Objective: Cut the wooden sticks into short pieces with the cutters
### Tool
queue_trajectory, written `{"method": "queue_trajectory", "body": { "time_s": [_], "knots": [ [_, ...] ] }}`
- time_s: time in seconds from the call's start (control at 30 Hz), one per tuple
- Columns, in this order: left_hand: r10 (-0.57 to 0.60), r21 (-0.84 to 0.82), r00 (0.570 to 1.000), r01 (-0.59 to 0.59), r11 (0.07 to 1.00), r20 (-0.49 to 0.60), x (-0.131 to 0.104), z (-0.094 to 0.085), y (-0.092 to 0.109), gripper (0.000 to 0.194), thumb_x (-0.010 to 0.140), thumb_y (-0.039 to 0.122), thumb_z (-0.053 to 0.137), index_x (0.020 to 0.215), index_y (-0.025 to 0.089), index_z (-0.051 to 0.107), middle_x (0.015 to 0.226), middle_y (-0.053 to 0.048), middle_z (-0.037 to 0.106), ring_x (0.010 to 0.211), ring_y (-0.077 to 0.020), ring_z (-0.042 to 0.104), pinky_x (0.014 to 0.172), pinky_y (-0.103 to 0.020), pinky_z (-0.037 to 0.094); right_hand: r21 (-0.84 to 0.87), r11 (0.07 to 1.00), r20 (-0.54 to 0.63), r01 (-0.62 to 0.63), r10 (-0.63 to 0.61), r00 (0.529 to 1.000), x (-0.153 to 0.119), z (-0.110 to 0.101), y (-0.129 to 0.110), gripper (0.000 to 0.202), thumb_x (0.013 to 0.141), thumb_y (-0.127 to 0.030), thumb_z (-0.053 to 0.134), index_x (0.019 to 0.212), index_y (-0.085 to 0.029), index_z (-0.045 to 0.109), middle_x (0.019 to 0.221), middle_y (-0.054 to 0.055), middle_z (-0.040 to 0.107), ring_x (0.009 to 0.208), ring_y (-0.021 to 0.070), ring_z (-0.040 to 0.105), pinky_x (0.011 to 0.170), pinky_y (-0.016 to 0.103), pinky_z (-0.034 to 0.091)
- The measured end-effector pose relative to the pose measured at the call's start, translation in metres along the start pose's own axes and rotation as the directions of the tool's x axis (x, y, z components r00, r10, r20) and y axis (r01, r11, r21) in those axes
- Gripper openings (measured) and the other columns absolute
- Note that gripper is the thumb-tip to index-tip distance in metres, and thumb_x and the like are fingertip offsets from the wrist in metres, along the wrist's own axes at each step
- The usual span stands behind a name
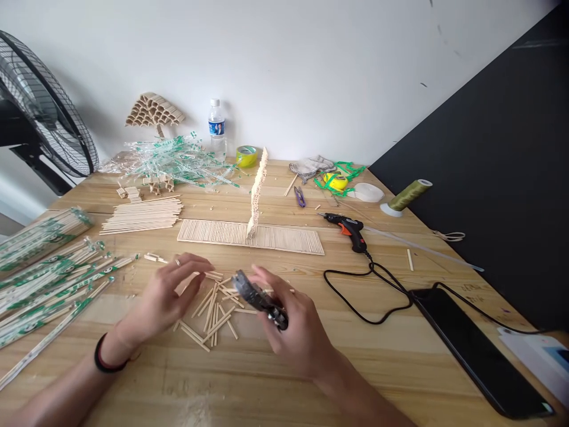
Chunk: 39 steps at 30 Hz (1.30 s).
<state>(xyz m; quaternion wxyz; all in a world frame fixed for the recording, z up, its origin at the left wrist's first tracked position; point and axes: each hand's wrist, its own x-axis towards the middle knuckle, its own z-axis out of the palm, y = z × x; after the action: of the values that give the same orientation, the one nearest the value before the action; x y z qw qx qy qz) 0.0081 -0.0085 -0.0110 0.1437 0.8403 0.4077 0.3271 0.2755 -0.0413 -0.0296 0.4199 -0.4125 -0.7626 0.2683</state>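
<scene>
My right hand (293, 320) is closed around a dark metal hand tool (251, 292), its head pointing up and left over the table. My left hand (171, 293) hovers beside a loose pile of short cut sticks (216, 317), thumb and fingers apart, with nothing visible between them. Behind both hands lies a flat panel of sticks laid side by side (293, 238). A thin, rough upright piece (256, 193) made of stick ends stands on its middle.
Wrapped chopsticks (40, 296) and bare sticks (144, 214) lie left. Plastic wrappers (178, 157), a bottle (217, 130) and a fan-shaped stick model (155, 111) are behind. To the right are a glue gun (351, 228), its black cord and a black tray (478, 353).
</scene>
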Motion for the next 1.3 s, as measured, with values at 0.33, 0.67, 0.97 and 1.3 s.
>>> {"method": "queue_trajectory", "body": {
  "time_s": [0.33, 0.67, 0.97, 1.3],
  "knots": [
    [-0.020, 0.204, 1.000, 0.017, 0.979, 0.012, 0.001, 0.003, -0.028, 0.015, 0.103, 0.022, 0.056, 0.102, 0.017, 0.070, 0.103, -0.007, 0.071, 0.092, -0.0185, 0.069, 0.085, -0.032, 0.057, 0.051, 0.966, -0.053, -0.254, 0.257, 0.965, 0.008, -0.007, -0.009, 0.061, 0.100, -0.029, 0.052, 0.158, -0.016, 0.041, 0.099, 0.003, 0.074, 0.063, 0.0119, 0.058, 0.066, 0.025, 0.053],
    [0.126, 0.017, 0.990, -0.125, 0.992, -0.065, -0.004, 0.012, 0.013, 0.015, 0.101, 0.011, 0.059, 0.112, 0.019, 0.066, 0.100, -0.006, 0.069, 0.088, -0.0150, 0.072, 0.077, -0.024, 0.060, 0.025, 0.983, -0.022, -0.181, 0.181, 0.983, 0.005, -0.004, -0.008, 0.064, 0.095, -0.023, 0.055, 0.158, -0.023, 0.041, 0.121, 0.006, 0.076, 0.063, 0.0115, 0.061, 0.070, 0.026, 0.057],
    [0.155, 0.008, 0.985, -0.155, 0.988, -0.082, -0.006, 0.013, 0.021, 0.015, 0.103, 0.013, 0.059, 0.117, 0.018, 0.064, 0.099, -0.005, 0.072, 0.086, -0.0129, 0.073, 0.076, -0.020, 0.060, 0.033, 0.985, 0.009, -0.171, 0.171, 0.985, 0.005, -0.006, -0.006, 0.064, 0.096, -0.023, 0.054, 0.159, -0.021, 0.040, 0.130, 0.009, 0.074, 0.068, 0.0122, 0.066, 0.078, 0.028, 0.059],
    [0.137, -0.020, 0.989, -0.138, 0.990, -0.051, -0.011, 0.016, 0.032, 0.024, 0.103, 0.010, 0.056, 0.124, 0.020, 0.063, 0.103, -0.006, 0.074, 0.087, -0.0139, 0.075, 0.078, -0.021, 0.062, -0.076, 0.997, 0.050, 0.009, -0.006, 0.999, -0.002, -0.001, -0.003, 0.088, 0.088, -0.010, 0.055, 0.167, -0.027, 0.020, 0.142, 0.012, 0.068, 0.120, 0.0237, 0.071, 0.097, 0.036, 0.059]
  ]
}}
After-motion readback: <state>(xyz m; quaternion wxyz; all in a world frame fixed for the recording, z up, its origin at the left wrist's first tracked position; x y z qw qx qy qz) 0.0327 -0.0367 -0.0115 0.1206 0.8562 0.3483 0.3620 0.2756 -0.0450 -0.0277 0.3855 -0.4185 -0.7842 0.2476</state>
